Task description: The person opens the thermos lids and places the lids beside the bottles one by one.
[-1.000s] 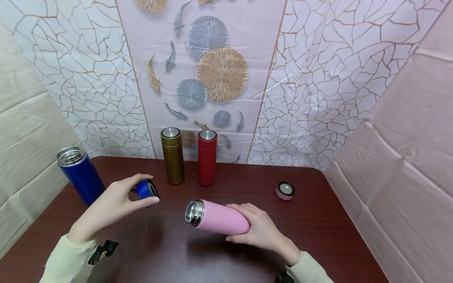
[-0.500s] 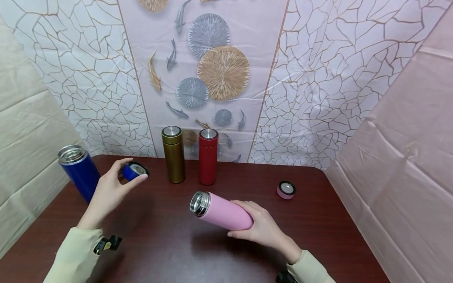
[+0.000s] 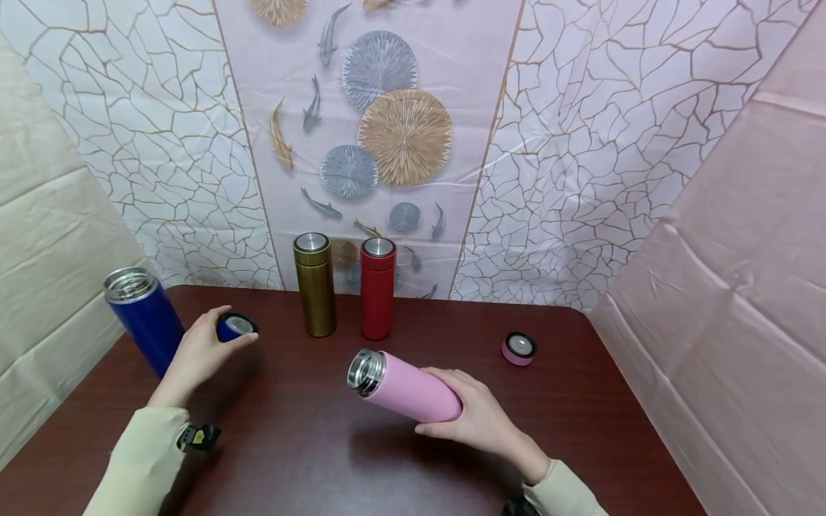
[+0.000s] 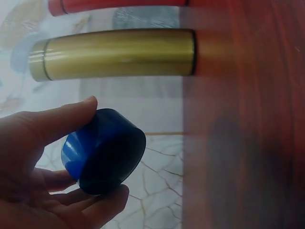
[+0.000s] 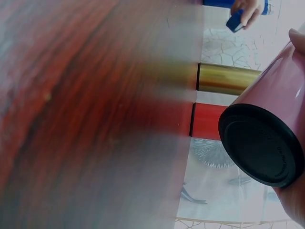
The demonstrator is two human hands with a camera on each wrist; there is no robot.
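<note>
Between thumb and fingers, my left hand (image 3: 196,357) pinches a blue bottle lid (image 4: 107,150) above the table, its underside tipped up toward the head camera. Just left of that hand stands the lidless blue thermos bottle (image 3: 145,315), partly covered by the hand. My right hand (image 3: 474,408) grips a pink thermos bottle (image 3: 413,387) round its base end. This bottle is tilted, its uncapped steel mouth pointing left and up; the black base (image 5: 261,144) shows in the right wrist view. A pink lid (image 3: 519,349) lies on the table beyond the right hand.
A gold thermos bottle (image 3: 315,287) and a red thermos bottle (image 3: 377,289), both capped, stand upright near the back edge of the brown table (image 3: 310,444). Patterned cloth (image 3: 535,179) hangs behind, with plain cloth on both sides.
My left hand has moved left with the blue lid, first rising, then lowering slightly, and the lid has turned underside up. The right hand has raised the pink bottle's mouth a little.
</note>
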